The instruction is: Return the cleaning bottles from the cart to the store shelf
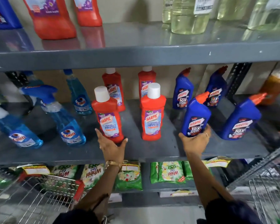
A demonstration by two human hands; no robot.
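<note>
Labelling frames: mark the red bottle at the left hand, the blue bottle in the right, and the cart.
red bottle (109, 125): head view, front label
blue bottle (198, 109): head view, upper body
cart (79, 189): head view, red corner

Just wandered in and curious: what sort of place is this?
Probably a shop's cleaning aisle: metal shelves carry rows of identical red bottles and blue bottles, detergent packets lie beneath, and a wire cart stands nearby.

a shop, in the aisle for cleaning goods. long grey metal shelves (136, 57) carry rows of identical branded products with labels facing out: red bathroom cleaner bottles (153, 117), blue toilet cleaner bottles (183, 94) and blue spray bottles (68, 126). packets of washing powder (171, 172) line the shelf below, and a wire shopping cart (39, 196) stands in front.
</note>
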